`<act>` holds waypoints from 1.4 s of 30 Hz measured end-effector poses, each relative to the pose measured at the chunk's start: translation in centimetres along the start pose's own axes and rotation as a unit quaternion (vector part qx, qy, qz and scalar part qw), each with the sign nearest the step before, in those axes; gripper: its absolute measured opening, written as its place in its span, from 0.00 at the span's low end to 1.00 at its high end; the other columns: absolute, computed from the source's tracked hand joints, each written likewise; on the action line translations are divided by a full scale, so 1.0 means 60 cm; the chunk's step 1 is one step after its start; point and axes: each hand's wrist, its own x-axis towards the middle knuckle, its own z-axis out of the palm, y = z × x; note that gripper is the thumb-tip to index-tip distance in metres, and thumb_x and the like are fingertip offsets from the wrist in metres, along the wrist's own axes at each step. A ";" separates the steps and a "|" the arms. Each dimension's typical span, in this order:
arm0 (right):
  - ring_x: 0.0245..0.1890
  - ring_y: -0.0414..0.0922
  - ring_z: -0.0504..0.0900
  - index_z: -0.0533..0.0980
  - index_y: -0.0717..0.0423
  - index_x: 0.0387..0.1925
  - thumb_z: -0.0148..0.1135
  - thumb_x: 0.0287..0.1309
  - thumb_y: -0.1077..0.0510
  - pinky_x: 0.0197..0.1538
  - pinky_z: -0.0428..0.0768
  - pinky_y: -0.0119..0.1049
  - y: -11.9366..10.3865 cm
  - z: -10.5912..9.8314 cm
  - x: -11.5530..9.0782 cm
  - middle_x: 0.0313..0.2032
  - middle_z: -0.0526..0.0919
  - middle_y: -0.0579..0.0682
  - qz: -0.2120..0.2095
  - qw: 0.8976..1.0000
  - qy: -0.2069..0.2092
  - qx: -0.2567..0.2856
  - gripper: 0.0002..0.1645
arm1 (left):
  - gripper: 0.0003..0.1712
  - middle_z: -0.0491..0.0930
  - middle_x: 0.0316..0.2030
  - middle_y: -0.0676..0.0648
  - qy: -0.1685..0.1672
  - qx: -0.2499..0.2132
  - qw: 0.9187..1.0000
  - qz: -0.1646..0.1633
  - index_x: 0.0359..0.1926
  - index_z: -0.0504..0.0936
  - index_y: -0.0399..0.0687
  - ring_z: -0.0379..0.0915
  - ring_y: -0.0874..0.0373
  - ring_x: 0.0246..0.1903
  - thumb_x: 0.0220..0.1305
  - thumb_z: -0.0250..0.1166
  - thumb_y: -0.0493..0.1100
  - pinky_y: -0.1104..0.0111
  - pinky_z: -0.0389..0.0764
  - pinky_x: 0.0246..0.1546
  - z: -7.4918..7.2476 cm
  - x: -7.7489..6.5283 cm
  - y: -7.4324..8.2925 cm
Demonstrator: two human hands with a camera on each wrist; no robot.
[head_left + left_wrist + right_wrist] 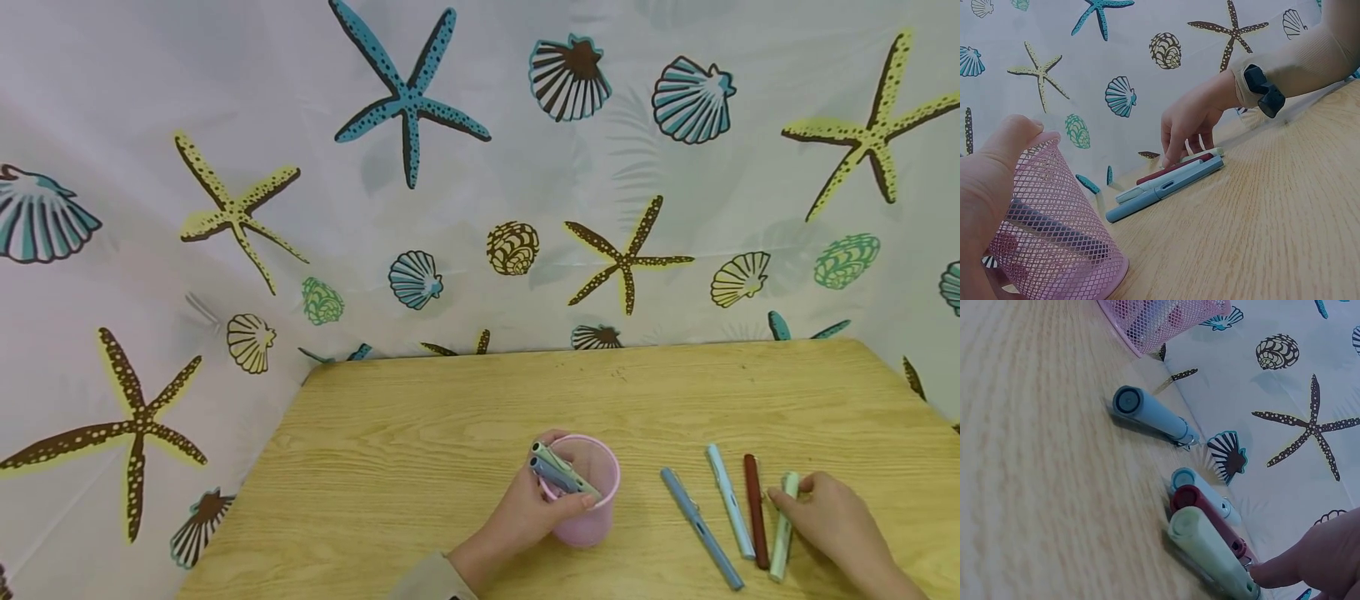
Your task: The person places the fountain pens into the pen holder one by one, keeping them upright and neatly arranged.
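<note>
My left hand [522,510] grips a pink mesh pen cup [587,530], with the thumb over its near rim. A grey-blue pen [553,475] and a pale green pen [546,454] lean inside the cup, their ends sticking out toward the left. On the right, my right hand [838,515] pinches another pale green pen [781,546] near its far end, thumb on one side and fingers on the other. That pen lies on the table, close beside a dark red pen [756,517]. In the right wrist view, the thumb [1285,569] is by the pen's clip.
A light blue pen [731,504] lies left of the dark red one. Farther left, nearer the cup, is a blue pen [701,530]. All rest on a wood-grain table [420,433], with a shell-and-starfish cloth [480,183] hanging behind and at the sides.
</note>
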 end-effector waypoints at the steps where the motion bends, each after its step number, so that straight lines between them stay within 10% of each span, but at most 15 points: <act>1: 0.26 0.47 0.73 0.67 0.84 0.43 0.55 0.60 0.41 0.28 0.73 0.41 0.001 0.001 0.001 0.33 0.78 0.68 -0.004 1.000 0.001 -0.004 0.42 | 0.40 0.64 0.55 0.44 0.000 0.000 1.000 0.001 0.64 0.57 0.62 0.67 0.54 0.51 0.54 0.69 0.49 0.57 0.71 0.51 0.000 0.000 0.000; 14: 0.26 0.49 0.70 0.67 0.80 0.42 0.57 0.54 0.57 0.27 0.70 0.40 0.002 -0.001 0.011 0.30 0.76 0.62 0.002 1.000 -0.003 -0.016 0.27 | 0.41 0.63 0.55 0.44 -0.002 -0.001 1.000 0.004 0.65 0.56 0.61 0.68 0.54 0.50 0.54 0.69 0.49 0.58 0.72 0.50 0.000 0.001 -0.003; 42: 0.29 0.51 0.79 0.57 0.79 0.54 0.50 0.62 0.53 0.26 0.76 0.41 -0.015 -0.038 -0.010 0.38 0.75 0.72 0.005 0.998 0.023 0.064 0.32 | 0.42 0.63 0.55 0.44 -0.002 -0.025 1.000 0.007 0.66 0.55 0.55 0.67 0.52 0.52 0.55 0.69 0.46 0.55 0.69 0.52 -0.001 0.001 -0.003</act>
